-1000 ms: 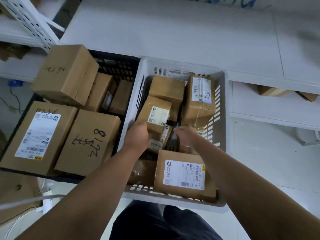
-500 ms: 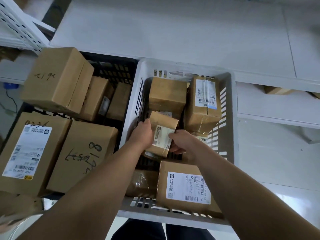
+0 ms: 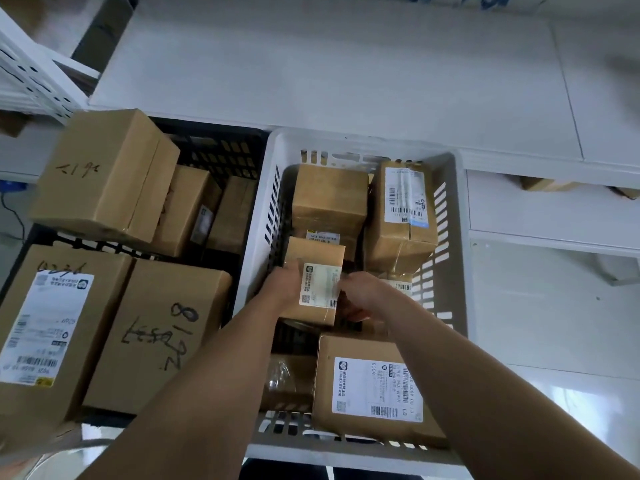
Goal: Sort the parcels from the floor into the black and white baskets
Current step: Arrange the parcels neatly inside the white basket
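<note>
A small brown parcel [image 3: 317, 258] with a white label sits in the middle of the white basket [image 3: 256, 216]. My left hand [image 3: 282, 285] holds its left side and my right hand [image 3: 360, 294] holds its right side. Several other brown parcels fill the white basket, among them a labelled box [image 3: 401, 209] at the back right and a flat labelled box [image 3: 374, 386] at the front. The black basket [image 3: 221, 150] stands to the left, packed with larger cartons such as one marked with handwriting [image 3: 156, 327].
A white shelf board [image 3: 346, 64] runs behind both baskets. A perforated white shelf upright [image 3: 31, 74] stands at the back left. Lower white shelves [image 3: 554, 209] with cartons lie to the right. The glossy white floor [image 3: 571, 393] shows at the right.
Both hands have turned the small labelled parcel and closed on its two sides, setting it lower in the white basket. The camera has moved closer.
</note>
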Demonstrator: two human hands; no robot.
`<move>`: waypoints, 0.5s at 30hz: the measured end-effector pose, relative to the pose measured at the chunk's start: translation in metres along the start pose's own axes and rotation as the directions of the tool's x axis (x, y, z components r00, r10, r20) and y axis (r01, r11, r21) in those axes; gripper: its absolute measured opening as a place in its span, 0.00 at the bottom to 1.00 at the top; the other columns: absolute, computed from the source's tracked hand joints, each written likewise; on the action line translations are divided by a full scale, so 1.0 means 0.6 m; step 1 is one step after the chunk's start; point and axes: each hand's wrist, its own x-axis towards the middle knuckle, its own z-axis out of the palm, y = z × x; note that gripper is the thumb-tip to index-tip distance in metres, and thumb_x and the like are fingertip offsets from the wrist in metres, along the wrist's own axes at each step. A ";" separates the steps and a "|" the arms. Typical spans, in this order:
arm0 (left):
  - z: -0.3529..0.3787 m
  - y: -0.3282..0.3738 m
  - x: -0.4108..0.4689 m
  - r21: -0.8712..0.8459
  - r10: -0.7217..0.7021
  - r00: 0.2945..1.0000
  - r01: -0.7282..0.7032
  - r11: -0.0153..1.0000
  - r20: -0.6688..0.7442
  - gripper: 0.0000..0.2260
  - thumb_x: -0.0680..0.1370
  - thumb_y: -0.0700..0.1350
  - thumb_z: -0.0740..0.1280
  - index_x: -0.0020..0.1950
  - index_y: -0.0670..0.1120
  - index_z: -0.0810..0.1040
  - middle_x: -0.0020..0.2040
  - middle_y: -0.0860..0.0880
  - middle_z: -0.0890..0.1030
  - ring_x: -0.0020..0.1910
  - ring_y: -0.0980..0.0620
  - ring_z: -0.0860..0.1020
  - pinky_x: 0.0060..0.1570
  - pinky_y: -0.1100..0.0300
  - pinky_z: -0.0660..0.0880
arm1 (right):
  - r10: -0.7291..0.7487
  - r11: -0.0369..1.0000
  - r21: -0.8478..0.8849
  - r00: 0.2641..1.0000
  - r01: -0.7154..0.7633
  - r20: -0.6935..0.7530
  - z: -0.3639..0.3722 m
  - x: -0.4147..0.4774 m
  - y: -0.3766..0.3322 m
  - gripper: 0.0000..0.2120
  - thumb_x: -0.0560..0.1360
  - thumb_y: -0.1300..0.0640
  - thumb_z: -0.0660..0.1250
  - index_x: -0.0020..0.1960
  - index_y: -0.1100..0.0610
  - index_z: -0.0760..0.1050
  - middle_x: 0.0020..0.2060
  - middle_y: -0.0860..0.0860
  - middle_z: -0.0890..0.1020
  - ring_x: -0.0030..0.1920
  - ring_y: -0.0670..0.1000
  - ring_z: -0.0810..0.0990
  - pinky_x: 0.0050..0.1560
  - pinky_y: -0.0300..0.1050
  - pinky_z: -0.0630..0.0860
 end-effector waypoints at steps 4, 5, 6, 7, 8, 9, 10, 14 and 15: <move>-0.003 0.005 0.010 -0.026 -0.058 0.998 0.059 0.998 0.030 0.32 0.82 0.61 0.42 0.74 0.39 0.65 0.73 0.40 0.67 0.71 0.42 0.66 0.69 0.51 0.60 | -0.026 0.953 0.303 0.999 0.017 0.026 0.009 0.019 0.012 0.14 0.81 0.50 0.56 0.53 0.57 0.76 0.58 0.56 0.81 0.60 0.58 0.77 0.68 0.57 0.70; 0.000 0.002 0.015 -0.039 -0.072 0.996 0.074 0.996 0.047 0.32 0.82 0.61 0.42 0.73 0.39 0.66 0.72 0.40 0.68 0.71 0.42 0.66 0.69 0.51 0.60 | -0.027 0.929 0.370 0.999 0.016 0.026 0.013 0.024 0.012 0.16 0.82 0.47 0.55 0.50 0.56 0.77 0.56 0.55 0.81 0.60 0.57 0.77 0.68 0.56 0.69; 0.003 -0.001 0.020 -0.056 -0.085 0.994 0.088 0.995 0.065 0.33 0.82 0.62 0.42 0.72 0.39 0.68 0.70 0.40 0.71 0.70 0.42 0.68 0.68 0.51 0.61 | -0.020 0.906 0.422 0.999 0.008 0.025 0.015 0.030 0.011 0.18 0.82 0.45 0.54 0.48 0.55 0.77 0.54 0.54 0.82 0.58 0.57 0.78 0.68 0.55 0.69; 0.006 -0.005 0.024 -0.085 -0.094 0.992 0.101 0.991 0.080 0.34 0.82 0.63 0.42 0.70 0.40 0.71 0.67 0.40 0.74 0.68 0.42 0.70 0.67 0.51 0.62 | -0.011 0.883 0.468 1.000 -0.003 0.027 0.018 0.037 0.010 0.20 0.82 0.42 0.53 0.48 0.55 0.77 0.51 0.54 0.83 0.56 0.57 0.79 0.67 0.55 0.70; 0.008 -0.009 0.031 -0.119 -0.104 0.989 0.116 0.986 0.102 0.34 0.81 0.64 0.43 0.67 0.41 0.74 0.63 0.41 0.77 0.65 0.43 0.72 0.67 0.51 0.64 | -0.006 0.860 0.510 0.999 -0.015 0.039 0.020 0.045 0.010 0.22 0.82 0.40 0.52 0.49 0.55 0.77 0.50 0.55 0.83 0.56 0.57 0.80 0.67 0.56 0.71; 0.009 -0.010 0.036 -0.162 -0.115 0.985 0.135 0.978 0.127 0.35 0.79 0.67 0.43 0.64 0.42 0.76 0.58 0.43 0.79 0.62 0.43 0.74 0.67 0.51 0.66 | -0.005 0.835 0.550 0.999 -0.026 0.054 0.022 0.053 0.011 0.25 0.81 0.38 0.51 0.50 0.56 0.77 0.51 0.56 0.83 0.57 0.58 0.80 0.67 0.57 0.70; 0.010 -0.010 0.037 -0.197 -0.118 0.982 0.146 0.969 0.149 0.37 0.77 0.69 0.43 0.62 0.43 0.78 0.56 0.44 0.80 0.60 0.43 0.76 0.67 0.49 0.67 | -0.006 0.810 0.585 0.998 -0.036 0.069 0.023 0.057 0.012 0.26 0.80 0.37 0.51 0.51 0.56 0.77 0.52 0.57 0.83 0.58 0.59 0.80 0.67 0.59 0.70; 0.013 -0.018 0.044 -0.223 -0.154 0.978 0.183 0.958 0.142 0.41 0.73 0.73 0.43 0.63 0.46 0.78 0.61 0.42 0.79 0.61 0.42 0.76 0.68 0.45 0.66 | -0.028 0.770 0.637 0.995 -0.038 0.093 0.024 0.059 0.013 0.29 0.80 0.35 0.50 0.54 0.57 0.79 0.53 0.59 0.83 0.57 0.60 0.81 0.66 0.60 0.72; 0.012 -0.016 0.039 -0.215 -0.160 0.979 0.186 0.959 0.129 0.40 0.75 0.72 0.43 0.66 0.45 0.76 0.64 0.42 0.77 0.64 0.42 0.74 0.70 0.46 0.64 | -0.034 0.780 0.625 0.995 -0.033 0.096 0.025 0.061 0.015 0.29 0.80 0.36 0.49 0.55 0.57 0.79 0.53 0.58 0.84 0.57 0.60 0.81 0.66 0.60 0.72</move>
